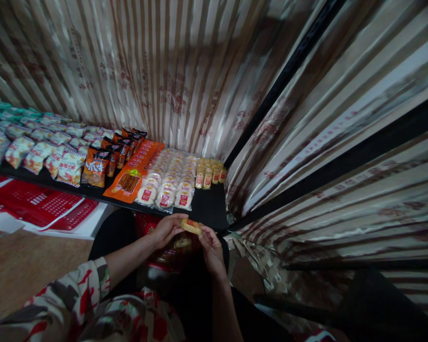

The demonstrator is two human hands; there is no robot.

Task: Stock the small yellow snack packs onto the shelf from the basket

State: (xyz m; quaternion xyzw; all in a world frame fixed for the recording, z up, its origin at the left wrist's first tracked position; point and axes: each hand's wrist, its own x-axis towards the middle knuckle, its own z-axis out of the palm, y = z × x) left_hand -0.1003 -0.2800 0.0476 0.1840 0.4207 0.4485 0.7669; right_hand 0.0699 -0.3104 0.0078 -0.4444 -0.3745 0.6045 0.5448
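Between both hands I hold a small yellow snack packet (190, 226) with a red label, just in front of the black shelf (209, 205). My left hand (168, 230) grips its left end with the fingertips. At the other end, my right hand (211, 242) pinches it between thumb and fingers. Similar yellow packets (207, 176) stand in short rows at the shelf's right end. Beside them lie rows of clear-wrapped round white crackers (165, 194) with red labels. Below my hands, a red basket (166, 259) sits in shadow with some packets inside.
Further left on the shelf are a flat orange packet (130, 178), upright orange-black bags (95, 167) and many white bags (69, 165). Red baskets (53, 204) lie on the floor at left. Striped curtain (185, 71) hangs behind, with black metal bars (288, 76) at right.
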